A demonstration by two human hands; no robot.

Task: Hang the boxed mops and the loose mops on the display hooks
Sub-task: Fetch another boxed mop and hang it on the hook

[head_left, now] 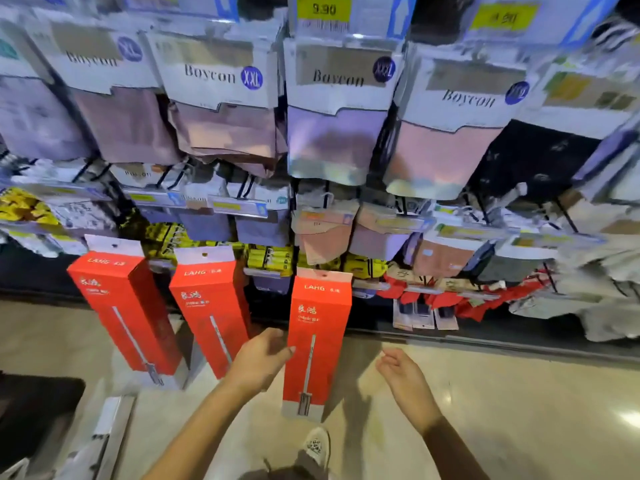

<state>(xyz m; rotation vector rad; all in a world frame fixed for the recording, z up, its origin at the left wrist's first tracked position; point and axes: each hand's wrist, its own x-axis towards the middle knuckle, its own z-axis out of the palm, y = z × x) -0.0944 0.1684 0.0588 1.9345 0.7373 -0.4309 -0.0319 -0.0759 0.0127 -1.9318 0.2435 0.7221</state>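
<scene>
Three tall red mop boxes hang side by side low on the display. The left box (124, 310) and the middle box (209, 306) hang apart from my hands. My left hand (259, 362) has relaxed fingers, and its fingertips touch the left edge of the right box (317, 341). A little to the right of that box, my right hand (403, 374) hovers with loosely curled fingers and holds nothing. No loose mop is in view.
Packaged garments (221, 98) fill the hooks above the boxes, with yellow price tags (323, 9) on the rails. Red and grey packs (446, 299) hang low on the right. A long pale object (110, 431) lies on the floor at the left. My shoe (317, 445) is below.
</scene>
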